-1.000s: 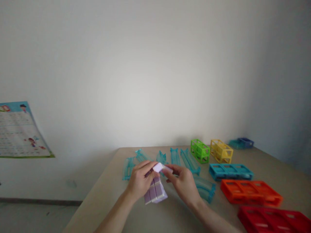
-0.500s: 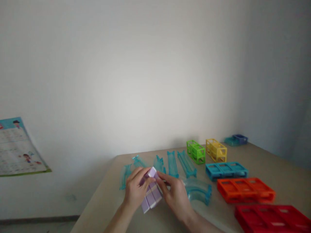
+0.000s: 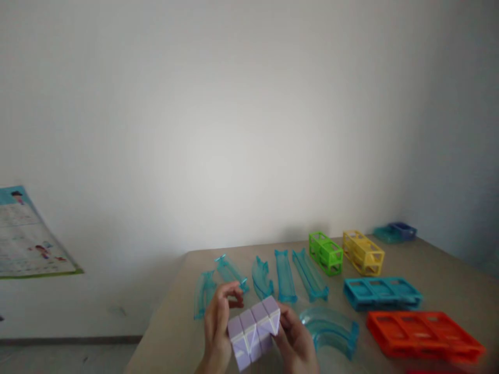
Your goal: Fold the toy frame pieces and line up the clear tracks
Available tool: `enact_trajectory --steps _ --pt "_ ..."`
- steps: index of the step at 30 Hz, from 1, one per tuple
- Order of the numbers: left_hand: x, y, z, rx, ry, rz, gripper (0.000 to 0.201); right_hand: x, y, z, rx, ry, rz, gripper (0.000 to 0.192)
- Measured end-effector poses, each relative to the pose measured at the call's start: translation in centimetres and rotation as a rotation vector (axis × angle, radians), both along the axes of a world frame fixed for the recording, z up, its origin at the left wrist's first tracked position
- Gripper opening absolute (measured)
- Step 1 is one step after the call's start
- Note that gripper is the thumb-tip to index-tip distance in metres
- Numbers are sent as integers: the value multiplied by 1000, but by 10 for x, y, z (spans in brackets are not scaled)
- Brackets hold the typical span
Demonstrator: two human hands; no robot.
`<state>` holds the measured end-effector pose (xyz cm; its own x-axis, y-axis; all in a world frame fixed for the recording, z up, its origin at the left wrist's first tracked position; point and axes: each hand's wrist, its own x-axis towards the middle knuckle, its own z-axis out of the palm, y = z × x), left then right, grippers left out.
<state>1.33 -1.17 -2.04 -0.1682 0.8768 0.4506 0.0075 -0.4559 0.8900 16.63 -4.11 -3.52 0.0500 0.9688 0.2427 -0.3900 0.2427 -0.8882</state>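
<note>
Both hands close around a lilac block stack (image 3: 254, 332) at the near edge of the tan table (image 3: 436, 270): the left hand (image 3: 217, 332) grips its left end, fingers curled, and the right hand (image 3: 295, 340) pinches its right end. At twelve o'clock lie five clear teal track pieces (image 3: 284, 268); a sixth, curved (image 3: 331, 329), sits at three o'clock. Toward two o'clock stand one green frame (image 3: 325, 253), one yellow (image 3: 363, 253), one teal (image 3: 382, 293) and one orange (image 3: 424, 336). A bare white wall (image 3: 234, 130) rises behind, with a poster (image 3: 27, 239) at nine o'clock.
</note>
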Motion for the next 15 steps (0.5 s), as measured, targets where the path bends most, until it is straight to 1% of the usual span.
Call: enact_trajectory --steps 3,4,6,8,10,12,14,15 --pt "5 -13 -1 -191 -32 100 49 1 -2 3 -31 15 -14 36" --pt "5 -20 -2 -231 -39 98 51 0 -2 3 -44 20 5 34" --pt "3 -34 -6 -269 -18 20 50 -2 -4 2 -70 21 58 33" --pt "-1 -47 -10 -270 20 -71 48 -4 -4 -1 -88 17 87 35" --pt "-4 -55 -14 -268 8 -93 48 -5 -4 -4 -91 1 65 40" --pt "-4 -58 -15 -298 -41 -79 55 -4 -2 -6 -82 -47 20 44" --pt "-4 -57 -14 -340 -61 -91 63 -3 -1 -5 -61 -182 -27 43" --pt "-4 -55 -13 -350 -56 -106 64 -3 0 -5 -51 -269 -47 42"
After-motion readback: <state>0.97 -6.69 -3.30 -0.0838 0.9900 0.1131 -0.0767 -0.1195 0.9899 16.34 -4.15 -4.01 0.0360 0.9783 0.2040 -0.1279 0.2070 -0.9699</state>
